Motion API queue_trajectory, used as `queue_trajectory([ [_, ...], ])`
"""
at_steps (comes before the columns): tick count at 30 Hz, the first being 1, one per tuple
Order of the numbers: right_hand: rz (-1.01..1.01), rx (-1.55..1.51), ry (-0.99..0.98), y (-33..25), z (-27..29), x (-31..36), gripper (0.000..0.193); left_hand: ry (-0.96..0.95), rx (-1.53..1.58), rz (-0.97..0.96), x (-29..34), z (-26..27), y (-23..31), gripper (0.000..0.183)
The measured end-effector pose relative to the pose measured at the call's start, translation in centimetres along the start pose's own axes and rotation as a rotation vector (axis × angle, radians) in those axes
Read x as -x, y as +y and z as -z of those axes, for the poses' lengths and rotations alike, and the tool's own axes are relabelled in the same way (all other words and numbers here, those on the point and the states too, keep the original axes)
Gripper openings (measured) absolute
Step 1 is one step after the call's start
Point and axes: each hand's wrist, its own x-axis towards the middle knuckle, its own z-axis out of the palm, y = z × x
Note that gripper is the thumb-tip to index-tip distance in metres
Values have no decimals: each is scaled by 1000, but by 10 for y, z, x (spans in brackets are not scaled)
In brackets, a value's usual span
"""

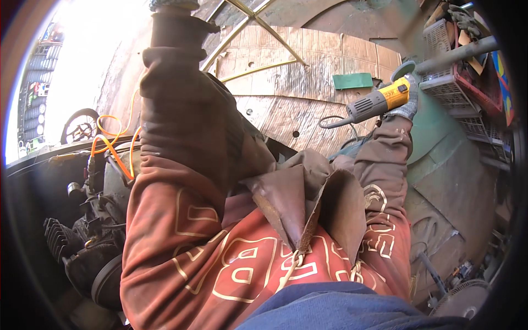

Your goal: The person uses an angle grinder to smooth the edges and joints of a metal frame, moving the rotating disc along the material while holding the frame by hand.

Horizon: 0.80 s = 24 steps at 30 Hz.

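Note:
My right hand (407, 105), in a grey knit work glove, is wrapped round the head end of a yellow and grey angle grinder (379, 100). Its round disc (403, 70) points away from me, and a dark cord trails from its rear end. My left hand (175, 3), also gloved, reaches to the far left and is mostly cut off by the top edge, so its fingers are hidden. Right of that hand, a frame of thin brass-coloured metal bars (276, 37) lies over flattened cardboard (319, 47).
A small green rectangular sheet (352, 81) lies on the cardboard near the grinder. Plastic crates (448, 88) and a grey pipe (456, 54) stand at the right. An orange hose (109, 148) runs to dark machinery resembling a compressor (93, 242) on the left. A round fan-like grille (465, 302) sits lower right.

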Motion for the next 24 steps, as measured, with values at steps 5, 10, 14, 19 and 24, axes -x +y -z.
queue_trajectory([
  [5, 819, 2549, 244, 2, 20, -25, 23, -112, 43, -26, 4, -8, -3, 56],
  [10, 790, 2651, 189, 11, -5, -19, 22, -118, 18, -31, 4, -7, -4, 50],
  [14, 579, 2474, 122, 1, -24, -4, 18, -138, 33, -28, 5, -11, -6, 45],
  [19, 646, 2376, 32, 9, -29, 0, 17, -150, 24, -29, 4, -8, -8, 40],
  [24, 504, 985, -350, 18, 72, -72, 12, -181, 68, -14, 8, -19, -15, 35],
])
